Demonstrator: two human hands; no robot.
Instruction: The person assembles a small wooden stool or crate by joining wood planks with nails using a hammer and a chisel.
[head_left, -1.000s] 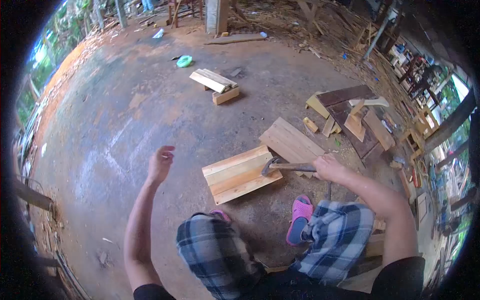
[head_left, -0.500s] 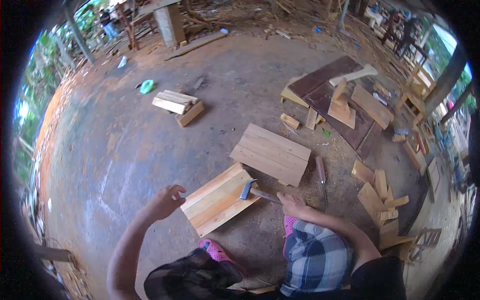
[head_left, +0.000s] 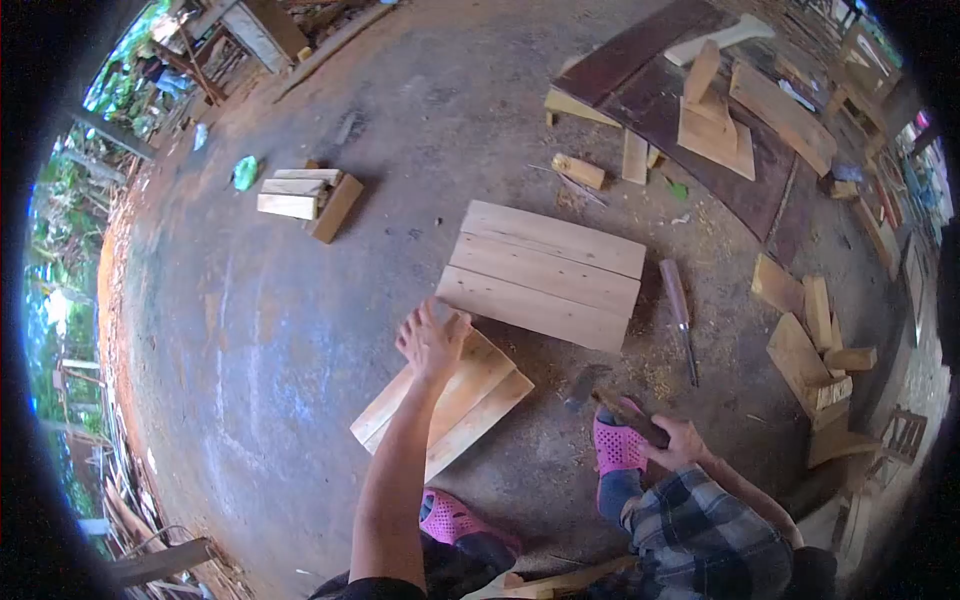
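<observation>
My left hand (head_left: 435, 342) reaches over the upper end of a light wooden slatted panel (head_left: 480, 400), its fingers bent and apart right at that edge. The forearm covers part of the panel. Just beyond the fingers lies a second, browner panel (head_left: 545, 275) made of three boards, flat on the floor. My right hand (head_left: 678, 445), closed, grips the wooden handle of a hammer (head_left: 630, 415) above my pink shoe (head_left: 618, 440). The hammer's dark head points left, blurred, beside the light panel's right end.
A chisel (head_left: 678, 310) with a wooden handle lies right of the browner panel. Wood offcuts (head_left: 800, 360) are piled farther right. A dark board (head_left: 740, 190) bearing wood pieces is at the upper right. A small stack of wood (head_left: 305, 195) sits upper left.
My left hand has moved right and forward, from beside the light panel to its upper end. The hammer has swung off the panel to the right with my right hand. The view has shifted.
</observation>
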